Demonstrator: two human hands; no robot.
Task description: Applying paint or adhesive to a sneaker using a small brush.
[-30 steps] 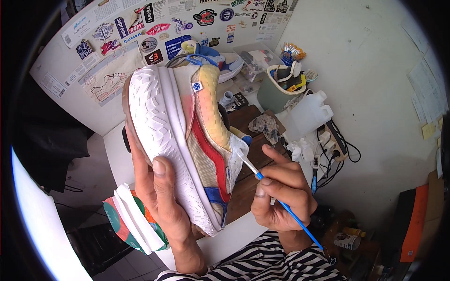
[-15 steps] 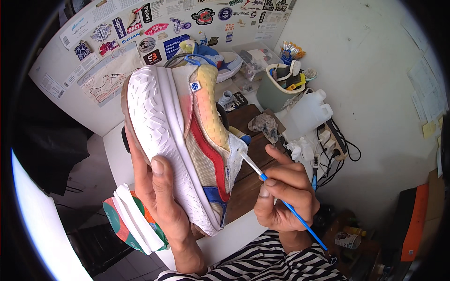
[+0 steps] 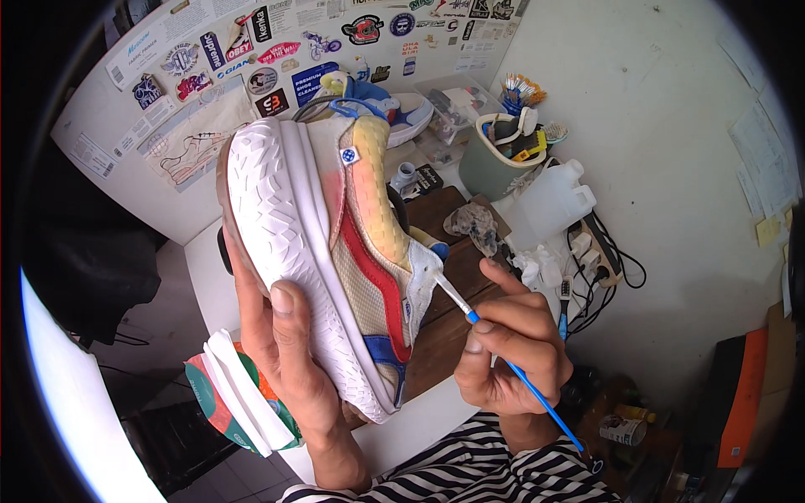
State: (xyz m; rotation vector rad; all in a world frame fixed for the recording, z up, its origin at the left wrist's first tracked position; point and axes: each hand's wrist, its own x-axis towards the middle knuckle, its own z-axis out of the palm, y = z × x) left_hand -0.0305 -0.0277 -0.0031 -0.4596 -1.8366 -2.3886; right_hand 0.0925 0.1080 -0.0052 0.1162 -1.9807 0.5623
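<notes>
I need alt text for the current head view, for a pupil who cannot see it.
A person's left hand holds up a colourful shoe with a thick white sole, while the right hand holds a blue-handled brush, its tip at a pale patch on the shoe. Beyond are a crumpled rag, a whitish jug and a green bin of tools.

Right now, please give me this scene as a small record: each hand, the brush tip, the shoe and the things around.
Left hand: grips the shoe at its white sole
Right hand: holds a blue-handled paintbrush
Brush tip: at the edge of the pale flap; pressure cannot be told
Shoe: sole facing left, red stripe, yellow woven collar
Around: crumpled cloth, translucent jug, green bin holding tools
</notes>
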